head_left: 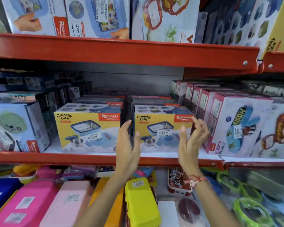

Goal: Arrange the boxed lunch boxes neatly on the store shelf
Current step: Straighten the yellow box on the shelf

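Two yellow "Crunchy bite" lunch boxes stand side by side on the middle shelf (88, 157): the left box (88, 130) and the right box (162, 128). More boxes are stacked behind them. My left hand (128, 145) holds the right box's left edge, with its fingers in the dark gap between the two boxes and its thumb on the front face. My right hand (192, 140) hovers at the right box's right edge. Its fingers are spread and slightly curled, and I cannot see a firm grip.
Pink "Kidzee Plus" boxes (236, 125) stand in a row to the right. Dark boxes (23, 126) fill the left of the shelf. A red upper shelf (121, 49) holds more boxed lunch boxes. Below lie loose pink (39, 202) and yellow (139, 199) plastic cases.
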`<state>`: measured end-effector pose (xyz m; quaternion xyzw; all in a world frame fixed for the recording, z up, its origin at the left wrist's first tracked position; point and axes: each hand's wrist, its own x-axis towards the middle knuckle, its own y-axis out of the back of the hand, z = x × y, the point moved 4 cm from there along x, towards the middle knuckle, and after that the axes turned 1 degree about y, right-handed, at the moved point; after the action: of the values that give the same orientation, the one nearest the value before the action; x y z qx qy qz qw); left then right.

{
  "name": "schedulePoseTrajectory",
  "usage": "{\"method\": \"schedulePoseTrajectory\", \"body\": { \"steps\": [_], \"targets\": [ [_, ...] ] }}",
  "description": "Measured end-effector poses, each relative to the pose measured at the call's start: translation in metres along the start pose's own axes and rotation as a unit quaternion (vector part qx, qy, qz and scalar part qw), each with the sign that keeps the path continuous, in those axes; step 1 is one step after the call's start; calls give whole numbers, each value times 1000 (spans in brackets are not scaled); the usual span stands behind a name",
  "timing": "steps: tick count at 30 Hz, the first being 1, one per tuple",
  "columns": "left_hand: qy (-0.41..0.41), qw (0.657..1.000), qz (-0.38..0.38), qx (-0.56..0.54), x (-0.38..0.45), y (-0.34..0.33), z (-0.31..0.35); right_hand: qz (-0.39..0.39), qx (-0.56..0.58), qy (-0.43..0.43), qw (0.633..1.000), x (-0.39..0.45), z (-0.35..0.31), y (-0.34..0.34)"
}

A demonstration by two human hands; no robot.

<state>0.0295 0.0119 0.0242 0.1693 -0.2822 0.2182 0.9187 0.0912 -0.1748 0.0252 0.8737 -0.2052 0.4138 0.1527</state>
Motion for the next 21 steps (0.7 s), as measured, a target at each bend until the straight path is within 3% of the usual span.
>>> {"method": "schedulePoseTrajectory", "body": {
  "steps": [3,6,11,14,21],
  "targets": [
    [103,994,33,7,-1,-2,-2,-36,75,-109,991,-4,9,2],
    [181,983,20,-16,1,-3,6,-59,125,-214,967,0,20,3],
    [344,932,-37,-105,15,-2,4,-129,211,-449,859,19,47,9],
    [369,915,-43,-159,19,1,15,-180,215,-469,838,25,37,15],
    [341,914,-33,-217,20,28,19,-177,244,-424,854,46,9,39]
  ]
}}
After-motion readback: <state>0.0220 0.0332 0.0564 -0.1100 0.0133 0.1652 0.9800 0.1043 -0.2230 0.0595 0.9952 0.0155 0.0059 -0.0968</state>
